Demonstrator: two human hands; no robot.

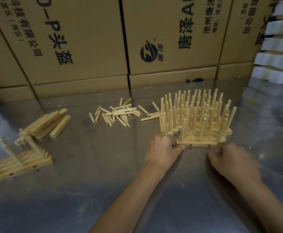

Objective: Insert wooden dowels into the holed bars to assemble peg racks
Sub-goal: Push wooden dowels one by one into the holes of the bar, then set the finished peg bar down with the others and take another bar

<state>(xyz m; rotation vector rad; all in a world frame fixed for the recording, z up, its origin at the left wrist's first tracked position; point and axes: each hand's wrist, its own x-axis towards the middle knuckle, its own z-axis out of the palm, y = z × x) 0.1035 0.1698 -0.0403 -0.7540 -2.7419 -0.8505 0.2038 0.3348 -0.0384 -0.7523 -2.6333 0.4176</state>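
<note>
Several finished peg racks [203, 115] stand packed together at the right, dowels upright. The front rack's holed bar [196, 142] lies nearest me. My left hand [162, 149] grips the bar's left end, thumb on its front face and fingers curled round the corner. My right hand [229, 157] sits at the bar's right end with fingers curled; nothing shows inside it. A pile of loose dowels [119, 115] lies in the middle. A stack of bare holed bars [48, 123] is at the left.
More assembled racks [20, 163] lie tipped at the near left on the shiny metal table [103, 182]. Cardboard boxes [80, 47] form a wall behind. White bundled stacks [275, 47] rise at the far right.
</note>
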